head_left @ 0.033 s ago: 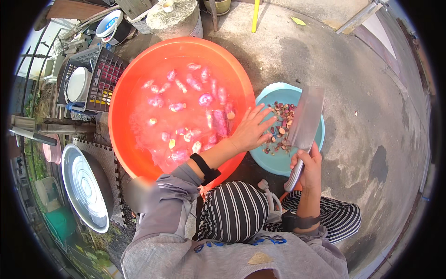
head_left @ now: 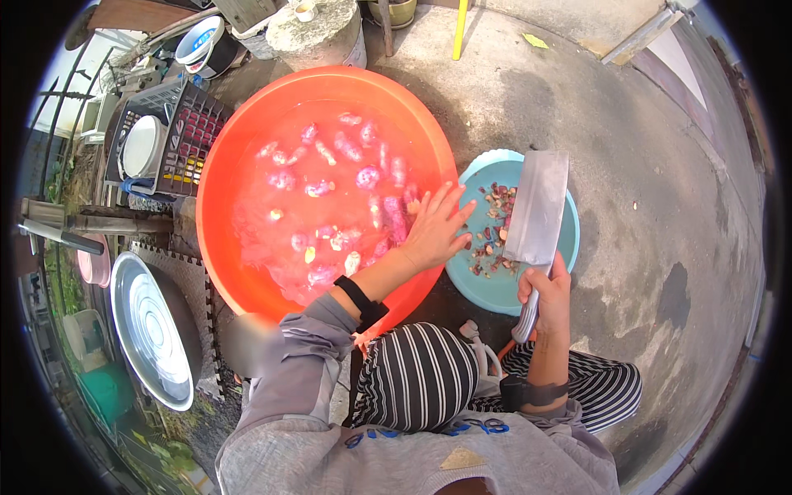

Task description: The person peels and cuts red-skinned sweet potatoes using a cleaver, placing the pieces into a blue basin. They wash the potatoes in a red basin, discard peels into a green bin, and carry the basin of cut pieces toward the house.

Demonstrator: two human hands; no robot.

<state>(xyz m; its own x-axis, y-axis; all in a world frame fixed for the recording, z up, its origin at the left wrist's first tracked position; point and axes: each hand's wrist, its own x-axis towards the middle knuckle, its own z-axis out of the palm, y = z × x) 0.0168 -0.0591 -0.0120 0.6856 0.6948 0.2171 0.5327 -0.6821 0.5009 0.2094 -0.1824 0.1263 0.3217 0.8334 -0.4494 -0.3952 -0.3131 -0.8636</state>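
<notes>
My right hand [head_left: 548, 290] grips the handle of a broad-bladed cleaver [head_left: 538, 206], its blade pointing away from me over a light blue basin [head_left: 485, 289]. Small reddish and pale cut scraps [head_left: 497, 233] lie in that basin under and beside the blade. My left hand [head_left: 437, 227] is open and holds nothing, fingers spread, above the right rim of a big orange tub [head_left: 216, 247]. Purple-pink root pieces, probably sweet potatoes [head_left: 346, 148], sit in water in the tub, several showing pale cut patches.
Left of the tub stand a metal basin [head_left: 153, 330] and a dark plastic crate [head_left: 186, 148] with a white lid-like disc [head_left: 143, 147]. Another knife [head_left: 62, 238] lies at the far left. A round concrete block [head_left: 318, 41] and a yellow pole [head_left: 459, 33] stand behind.
My left hand has drawn back from over the blue basin toward the orange tub's rim. The cleaver has turned slightly and shifted a little left and is still in my right hand.
</notes>
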